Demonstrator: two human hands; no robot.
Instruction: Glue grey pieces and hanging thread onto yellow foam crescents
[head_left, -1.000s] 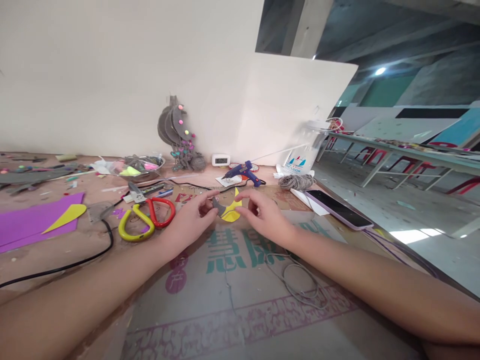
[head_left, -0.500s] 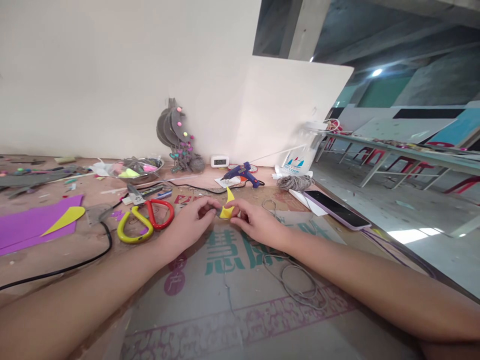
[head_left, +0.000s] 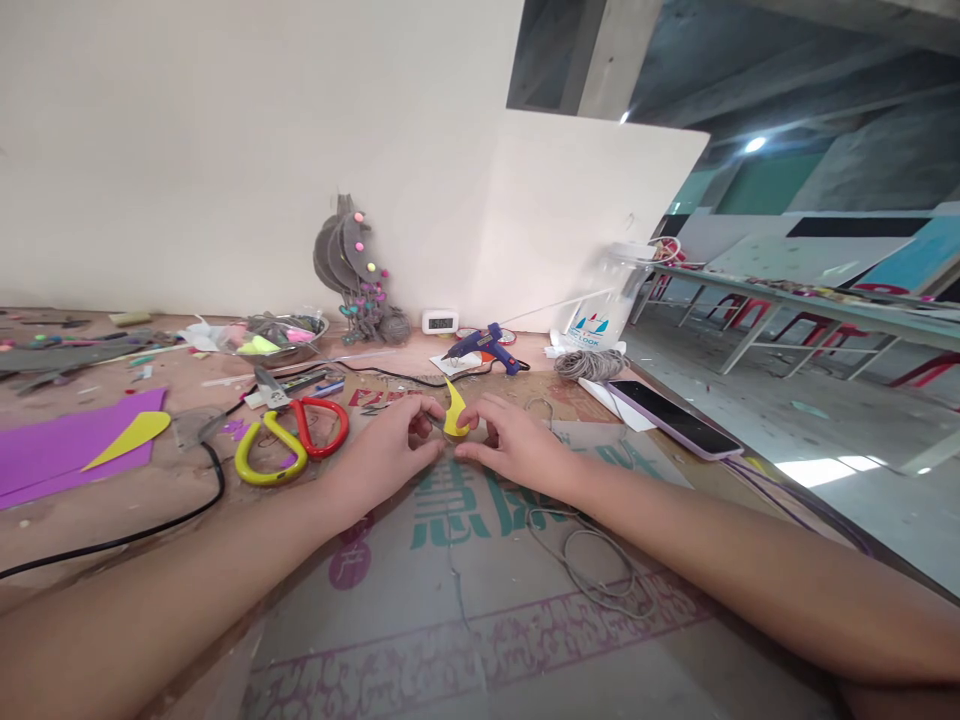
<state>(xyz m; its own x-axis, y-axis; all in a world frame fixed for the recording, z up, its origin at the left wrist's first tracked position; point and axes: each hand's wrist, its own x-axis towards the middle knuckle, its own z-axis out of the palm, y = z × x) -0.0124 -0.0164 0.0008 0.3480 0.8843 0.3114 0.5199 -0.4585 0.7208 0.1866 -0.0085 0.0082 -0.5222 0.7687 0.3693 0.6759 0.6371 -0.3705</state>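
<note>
Between my two hands stands a thin, curved yellow foam piece [head_left: 454, 410], its pointed tip upward. My right hand [head_left: 514, 440] pinches its lower right side with curled fingers; the thumb lies lower, near the sheet. My left hand [head_left: 394, 440] is closed at the other side, its fingers at a small grey piece [head_left: 435, 422] against the yellow base. Fingers partly hide how the two pieces join. Beneath the hands lies a printed sheet [head_left: 390, 620]. Left of my left hand are scissors [head_left: 292, 440] with one yellow and one red handle.
A blue glue gun [head_left: 484, 345] lies behind the hands, near a small digital clock [head_left: 439, 322]. Purple sheets [head_left: 67, 445] with a yellow cut-out [head_left: 131, 440] are at left. Grey cord [head_left: 592, 365], loose cord loops [head_left: 600, 575] and a phone [head_left: 675, 418] lie at right. A grey decorated craft [head_left: 352, 270] stands behind.
The yellow piece has turned slightly, its tip shifting left and a little down. My left thumb has moved down, away from the index finger. My right thumb has also dropped lower.
</note>
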